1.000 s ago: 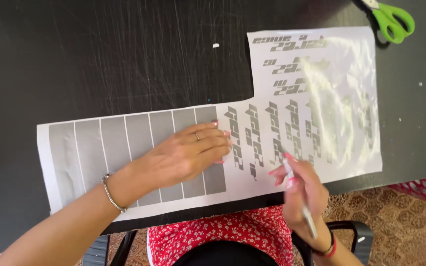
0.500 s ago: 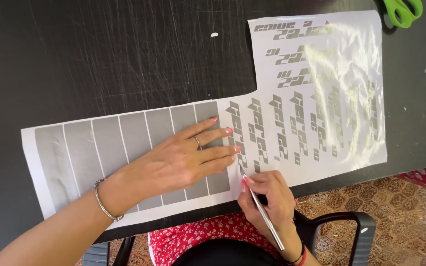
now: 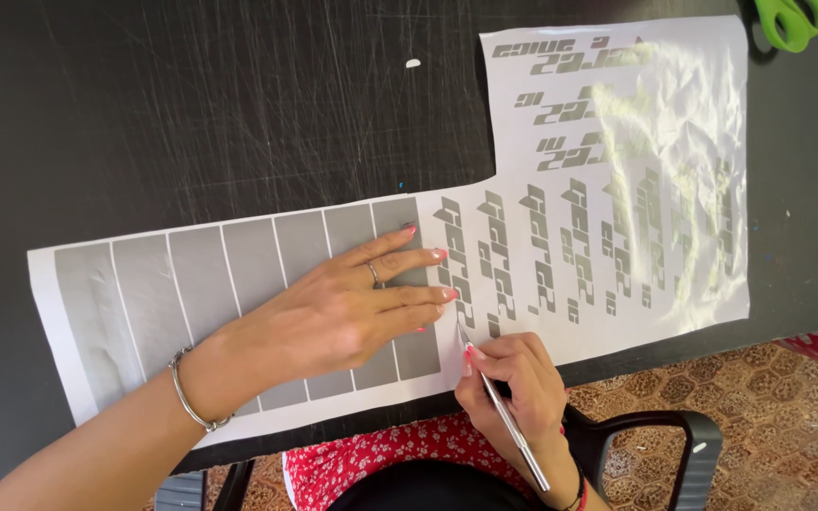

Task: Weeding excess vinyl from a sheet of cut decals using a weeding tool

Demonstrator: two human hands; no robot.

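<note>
Right hand (image 3: pixel 513 383) has dropped in, pinching the thin silver metal pick (image 3: pixel 502 409); tip now just off the left fingertips (image 3: pixel 447 294). Left hand (image 3: pixel 333 317), fingers spread, still pins the white L-shaped sheet of grey vinyl lettering (image 3: pixel 523 274), so weeding looks underway.

Left hand (image 3: pixel 347 308) flat on grey-striped vinyl sheet (image 3: pixel 239 284), right hand (image 3: pixel 513 388) gripping metal pick tool (image 3: pixel 508 421) at sheet's lower edge, green scissors (image 3: pixel 792 19) beyond sheet's far corner, black table (image 3: pixel 191 104) beneath sheet.

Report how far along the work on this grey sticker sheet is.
Done: nothing on the white-backed grey vinyl sheet looks stripped. In hand: left hand flat on the plain grey bars; right hand puts a thin silver metal pick at the nearest lettering. Left: all the lettering rows.
</note>
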